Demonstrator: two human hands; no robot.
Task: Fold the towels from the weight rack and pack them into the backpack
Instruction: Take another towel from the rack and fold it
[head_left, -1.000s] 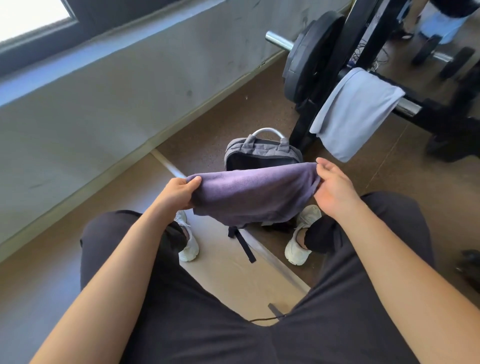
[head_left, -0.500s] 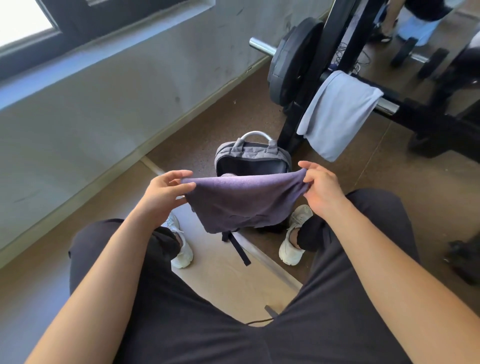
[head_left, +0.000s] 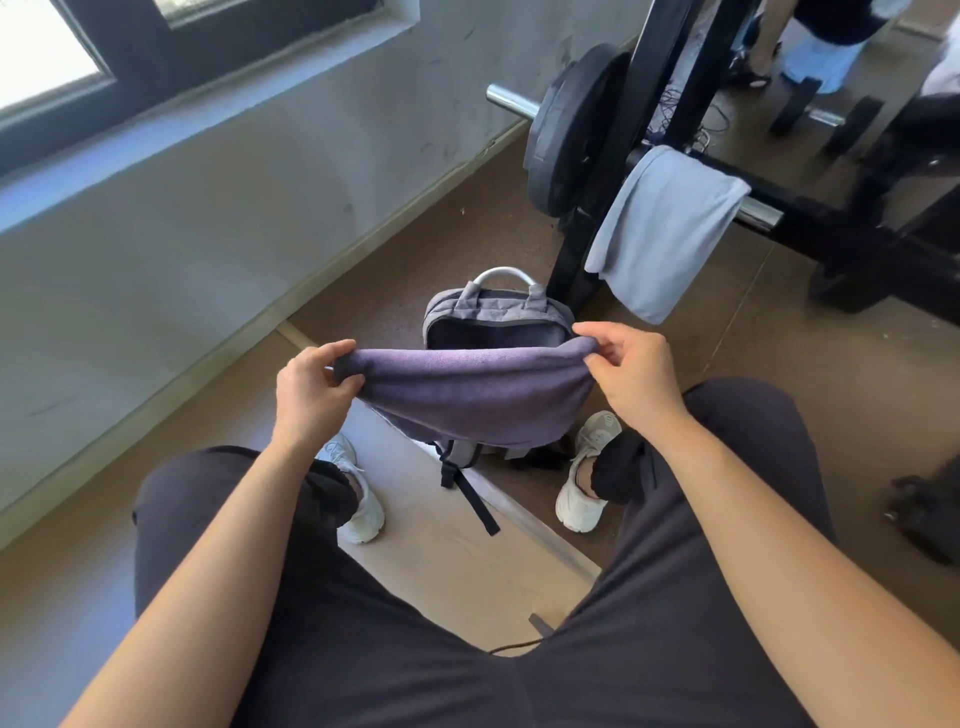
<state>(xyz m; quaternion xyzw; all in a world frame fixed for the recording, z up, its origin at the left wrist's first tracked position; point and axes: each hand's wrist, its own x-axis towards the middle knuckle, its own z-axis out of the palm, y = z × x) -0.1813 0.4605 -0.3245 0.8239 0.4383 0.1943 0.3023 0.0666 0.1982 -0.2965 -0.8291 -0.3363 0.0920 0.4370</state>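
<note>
Person seated, both hands up front holding a folded purple towel (head_left: 470, 397) stretched between them. Left hand (head_left: 311, 392) fingers pinched on the towel's left end, right hand (head_left: 631, 376) fingers pinched on its right end; top edge taut, rest sagging down in a curve. Towel hangs in the air right over and in front of the grey backpack (head_left: 496, 314), which stands on the floor between the white sneakers, top zipped open, dark inside visible, metal handle up. Loose black strap trails from the backpack toward the person. Light blue towel (head_left: 662, 231) draped over the barbell on the black weight rack (head_left: 691, 98), just behind and right of the backpack. Weight plate (head_left: 571, 130) on the bar's left end.
</note>
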